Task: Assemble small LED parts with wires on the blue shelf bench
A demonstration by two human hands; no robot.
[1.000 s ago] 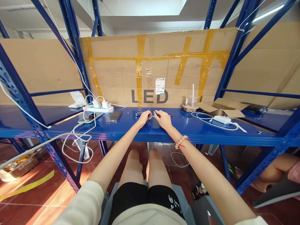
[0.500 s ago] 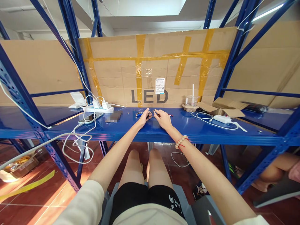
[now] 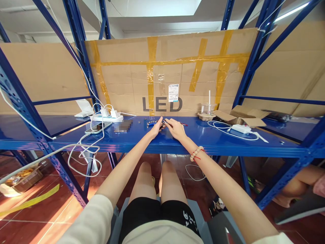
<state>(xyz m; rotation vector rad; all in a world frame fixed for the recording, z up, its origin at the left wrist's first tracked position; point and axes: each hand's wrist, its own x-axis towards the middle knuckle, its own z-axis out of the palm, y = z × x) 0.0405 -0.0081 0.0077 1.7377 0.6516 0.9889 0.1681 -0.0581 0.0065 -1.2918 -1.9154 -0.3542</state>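
My left hand [image 3: 156, 130] is closed over the middle of the blue worktop, fingers curled round something small and dark that I cannot make out. Just beside it, my right hand [image 3: 176, 129] pinches thumb and fingers together, its tips meeting those of the left. What lies in this pinch is too small to tell. Past the left fingers, small blue and shiny pieces [image 3: 150, 124] rest on the worktop. A slim dark red stick [image 3: 184, 124] shows from behind the right hand; whether it is held or lying there is unclear.
On the left are a white power strip [image 3: 108, 118], a phone [image 3: 98, 127] and looping white cables. A clear cup with a straw [image 3: 207, 110], an open cardboard box [image 3: 241, 117] and a white adapter [image 3: 241, 129] stand right. Cardboard [image 3: 122, 81] walls the back; blue posts flank both sides.
My hands have come together: the right fingertips moved slightly left, closing the small gap to the left hand. The things around them have stayed put.
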